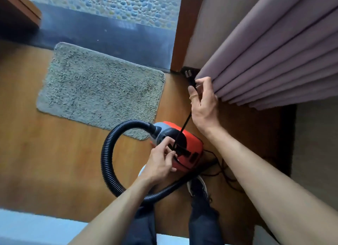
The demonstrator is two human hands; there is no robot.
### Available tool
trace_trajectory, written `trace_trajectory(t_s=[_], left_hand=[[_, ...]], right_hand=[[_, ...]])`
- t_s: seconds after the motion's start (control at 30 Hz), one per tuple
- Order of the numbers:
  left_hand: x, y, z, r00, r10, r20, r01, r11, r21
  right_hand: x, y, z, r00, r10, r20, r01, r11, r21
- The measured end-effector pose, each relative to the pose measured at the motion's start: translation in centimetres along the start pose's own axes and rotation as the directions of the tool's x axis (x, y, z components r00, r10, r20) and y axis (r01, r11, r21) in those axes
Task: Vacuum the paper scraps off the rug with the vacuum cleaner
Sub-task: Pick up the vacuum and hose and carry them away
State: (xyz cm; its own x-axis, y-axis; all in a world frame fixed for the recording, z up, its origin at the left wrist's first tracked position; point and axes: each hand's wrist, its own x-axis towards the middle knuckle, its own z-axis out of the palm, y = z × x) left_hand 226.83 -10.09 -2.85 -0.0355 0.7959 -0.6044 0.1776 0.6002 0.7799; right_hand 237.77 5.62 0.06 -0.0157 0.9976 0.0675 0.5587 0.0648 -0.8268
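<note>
While the red vacuum cleaner (193, 143) sits on the wooden floor at the grey rug's (100, 91) near corner, the left hand (161, 162) pinches its black cord (182, 129) and the right hand's (204, 104) curled fingers hold the plug (189, 74) end.

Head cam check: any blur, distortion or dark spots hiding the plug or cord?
Head view: wide-angle stretch on the forearms; floor smeared at left edge; rug fairly sharp; plug held by the right hand is dark on dark shadow beside the curtain; cord reads clearly over the red vacuum cleaner.
</note>
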Motion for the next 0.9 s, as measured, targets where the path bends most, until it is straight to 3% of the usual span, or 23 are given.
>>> trace_trajectory(t_s=[0.17,0.43,0.67,0.9], left_hand=[[-1.3,-2.8,1.9,0.987,-0.070,-0.144,0.058,0.994,-0.088],[-2.4,-6.5,9.8,0.945,-0.235,-0.226,0.149,0.929,-0.339],[-1.5,-9.5,15.5,0.901,-0.374,-0.219,0.220,0.831,-0.511],[0.8,-13.4,18.2,0.813,-0.465,-0.351,0.277,0.838,-0.470]], right_hand=[[-0.9,0.6,1.9,0.976,-0.041,0.212,0.033,0.999,0.041],[-3.8,4.9,4.3,0.872,-0.085,0.482,0.066,0.996,0.055],[-6.6,10.4,6.4,0.801,-0.019,0.598,0.048,0.998,-0.034],[-7.9,13.8,9.9,0.748,0.058,0.661,0.037,0.991,-0.128]])
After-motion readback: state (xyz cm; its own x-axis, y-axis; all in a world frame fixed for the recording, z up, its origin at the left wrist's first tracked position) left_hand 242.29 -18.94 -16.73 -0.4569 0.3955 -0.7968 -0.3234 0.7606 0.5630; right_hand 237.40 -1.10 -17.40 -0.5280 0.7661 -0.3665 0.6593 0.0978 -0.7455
